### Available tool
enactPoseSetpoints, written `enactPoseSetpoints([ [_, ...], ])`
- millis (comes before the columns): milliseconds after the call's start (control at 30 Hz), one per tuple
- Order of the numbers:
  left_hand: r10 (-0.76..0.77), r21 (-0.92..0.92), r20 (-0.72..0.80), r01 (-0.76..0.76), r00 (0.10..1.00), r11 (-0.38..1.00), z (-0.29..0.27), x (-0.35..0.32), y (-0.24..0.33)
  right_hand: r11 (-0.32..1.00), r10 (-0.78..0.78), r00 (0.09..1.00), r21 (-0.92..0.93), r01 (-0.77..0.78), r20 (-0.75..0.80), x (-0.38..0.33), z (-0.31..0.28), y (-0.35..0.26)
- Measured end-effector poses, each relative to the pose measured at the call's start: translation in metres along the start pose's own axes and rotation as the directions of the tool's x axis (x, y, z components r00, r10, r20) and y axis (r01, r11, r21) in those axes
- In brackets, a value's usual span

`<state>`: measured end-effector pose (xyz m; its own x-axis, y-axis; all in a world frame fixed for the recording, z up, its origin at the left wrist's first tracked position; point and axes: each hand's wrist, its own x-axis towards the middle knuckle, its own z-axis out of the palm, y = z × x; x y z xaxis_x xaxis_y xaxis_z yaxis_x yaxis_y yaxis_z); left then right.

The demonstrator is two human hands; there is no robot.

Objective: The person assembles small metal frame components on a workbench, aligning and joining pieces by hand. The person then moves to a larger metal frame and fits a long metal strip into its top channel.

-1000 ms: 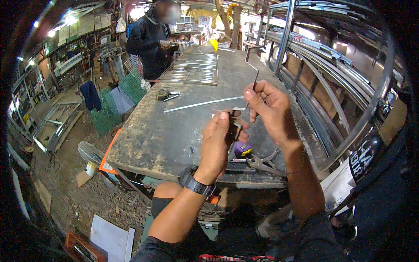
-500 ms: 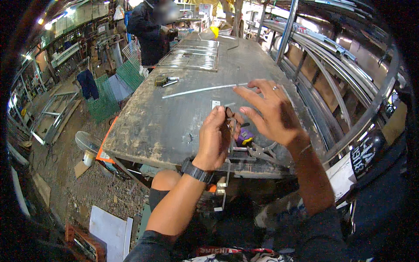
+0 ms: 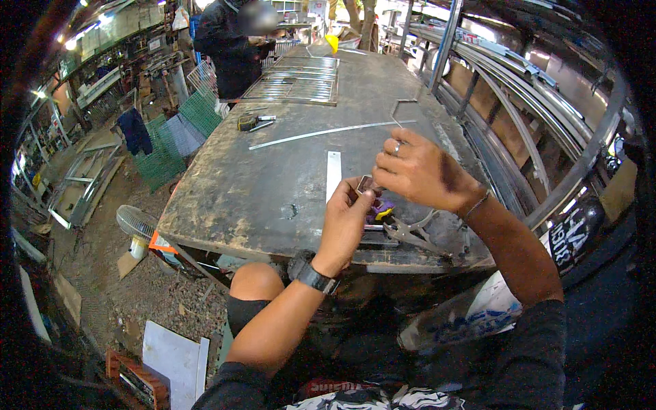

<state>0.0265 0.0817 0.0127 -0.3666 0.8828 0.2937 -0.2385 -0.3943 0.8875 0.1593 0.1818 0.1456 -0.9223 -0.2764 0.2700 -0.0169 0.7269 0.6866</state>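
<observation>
My left hand (image 3: pixel 347 222), wearing a dark wristband, pinches a small, thin-edged rectangular metal piece (image 3: pixel 365 184) between thumb and fingers above the workbench. Close against it, my right hand (image 3: pixel 418 167) is closed with curled fingers; what those fingers hold is hidden. Just beyond the right knuckles a thin bent metal rod (image 3: pixel 406 102) shows, and I cannot tell if it is held. Beneath the hands lie a purple and yellow tool (image 3: pixel 384 208), partly covered, and grey metal pliers (image 3: pixel 413 236). A pale flat metal strip (image 3: pixel 333 171) lies beside my left hand.
On the dark workbench (image 3: pixel 232 198) lie a long thin strip (image 3: pixel 328 134), a tape measure (image 3: pixel 246 123) and a metal grille (image 3: pixel 301 78). A person (image 3: pixel 229 51) stands at its far left. Metal bars (image 3: pixel 533 102) fill a rack at right; a fan (image 3: pixel 134 222) stands left.
My right hand has gone from spread fingers to closed, next to the left hand. The left hand's piece has turned, and the bent metal hanging below it is gone from there. More of the pale strip shows.
</observation>
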Motion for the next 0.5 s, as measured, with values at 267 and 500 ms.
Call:
enactPoseSetpoints([
  [267, -0.092, -0.062, 0.228, 0.109, 0.969, 0.992, 0.000, -0.002, -0.004, 0.992, 0.021, 0.996, 0.120, -0.030, 0.081, -0.030, -0.026, -0.005],
  [500, 0.072, 0.138, 0.097, -0.085, 0.993, 0.987, 0.022, -0.011, 0.002, 0.999, -0.002, 0.998, -0.042, 0.004, 0.055, -0.034, -0.032, -0.018],
])
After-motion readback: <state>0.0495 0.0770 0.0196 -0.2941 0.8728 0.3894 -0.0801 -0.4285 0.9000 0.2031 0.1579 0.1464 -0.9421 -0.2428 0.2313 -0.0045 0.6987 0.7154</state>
